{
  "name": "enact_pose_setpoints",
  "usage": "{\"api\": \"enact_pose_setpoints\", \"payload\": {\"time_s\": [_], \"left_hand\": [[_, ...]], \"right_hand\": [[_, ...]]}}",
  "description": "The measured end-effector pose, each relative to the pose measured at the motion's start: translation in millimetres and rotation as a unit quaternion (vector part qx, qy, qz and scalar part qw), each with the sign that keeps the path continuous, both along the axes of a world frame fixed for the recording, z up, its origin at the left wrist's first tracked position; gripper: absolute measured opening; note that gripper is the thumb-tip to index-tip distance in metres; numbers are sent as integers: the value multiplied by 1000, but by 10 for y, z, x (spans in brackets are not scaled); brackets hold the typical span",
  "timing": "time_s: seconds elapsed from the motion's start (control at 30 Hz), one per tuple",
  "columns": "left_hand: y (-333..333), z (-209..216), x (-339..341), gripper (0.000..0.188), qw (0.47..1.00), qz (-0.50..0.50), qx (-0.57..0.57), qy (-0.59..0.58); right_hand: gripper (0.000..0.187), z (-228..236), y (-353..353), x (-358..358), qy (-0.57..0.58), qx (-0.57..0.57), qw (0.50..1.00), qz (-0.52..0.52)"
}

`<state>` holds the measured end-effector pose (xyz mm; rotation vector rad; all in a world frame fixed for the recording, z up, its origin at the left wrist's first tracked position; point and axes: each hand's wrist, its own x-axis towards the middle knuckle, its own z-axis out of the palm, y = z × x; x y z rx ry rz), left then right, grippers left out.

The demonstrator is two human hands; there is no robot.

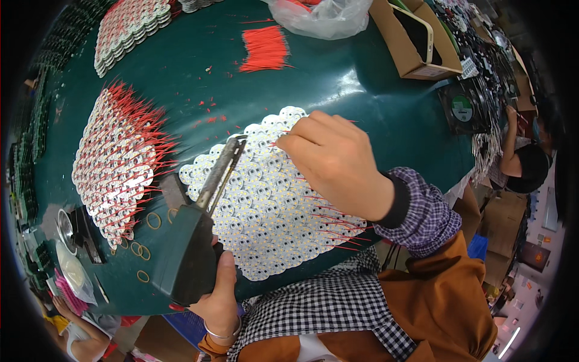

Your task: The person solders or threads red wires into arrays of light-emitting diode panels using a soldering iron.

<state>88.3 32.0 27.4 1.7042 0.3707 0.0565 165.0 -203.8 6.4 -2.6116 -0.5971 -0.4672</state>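
A white sheet of joined round LED boards [259,223] lies on the green table in front of me. My left hand [222,304] is wrapped round the black handle of a soldering gun [192,250]. Its long metal barrel slants over the sheet, with the tip near the upper rows. Just right of that tip, my right hand [338,163] pinches a thin red wire [275,144] against the boards; the fingers hide most of it. Short red wires [341,226] stick out along the sheet's right edge.
Wired LED boards [114,169] are piled at left, by rubber bands [143,276]. Farther off are a stack of boards [129,30], a bundle of red wires [264,48], a plastic bag [329,18] and a cardboard box [416,54]. Other people sit at both sides.
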Motion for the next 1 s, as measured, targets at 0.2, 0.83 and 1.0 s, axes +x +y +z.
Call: {"api": "enact_pose_setpoints", "payload": {"time_s": [0.2, 0.83, 1.0], "left_hand": [[52, -92, 32, 29, 997, -43, 47, 36], [-58, -208, 134, 14, 980, -113, 161, -38], [-51, -193, 149, 13, 973, -131, 184, -44]], "right_hand": [[19, -452, 37, 66, -11, 34, 999, 4], [17, -423, 87, 114, -5, 39, 999, -18], [17, -443, 88, 114, -12, 38, 999, -22]]}}
